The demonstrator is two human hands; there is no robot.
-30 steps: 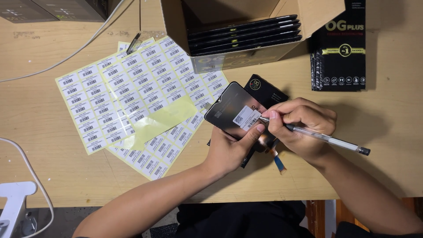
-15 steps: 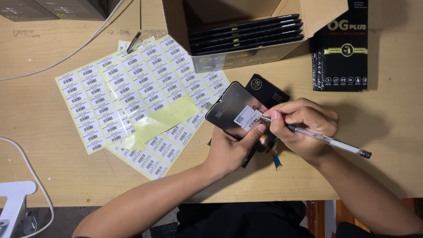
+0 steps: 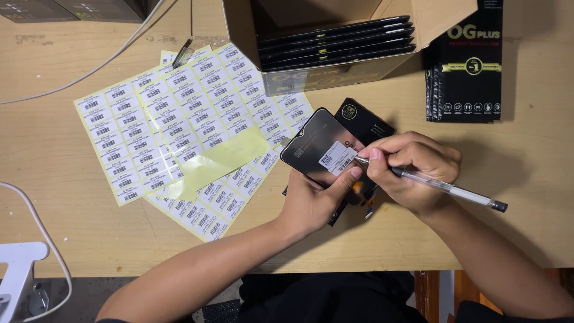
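- At the near middle of the wooden worktop (image 3: 54, 227), the left hand (image 3: 314, 200) grips a black phone screen panel (image 3: 317, 140) from below, fingers clenched round its near edge and the thumb laid up along its right side.
- On the panel sits a small white sticker (image 3: 336, 158) printed with a code, close to the panel's right edge and just beside the left thumb tip.
- The right hand (image 3: 412, 170) is closed around a clear-barrelled pen (image 3: 445, 188), fingers pinched near the tip; the tip touches the sticker's right edge, and the capped end points right and slightly near.
- Under and just behind the panel lies a black pouch (image 3: 368, 119) with a round emblem, partly covered by the panel and the right hand.
- To the left, sheets of white barcode labels (image 3: 161, 125) overlap in a fan on the worktop; a yellowish backing strip (image 3: 224, 158) with its labels peeled off lies across them.
- At the far middle, an open cardboard box (image 3: 239, 30) holds a stack of dark flat panels (image 3: 338, 42) standing on edge.
- At the far right lies a stack of black retail packets (image 3: 463, 78), well apart from the hands.
- A white cable (image 3: 89, 69) runs across the far left, and another loops down past a white stand (image 3: 18, 263) at the near left corner.
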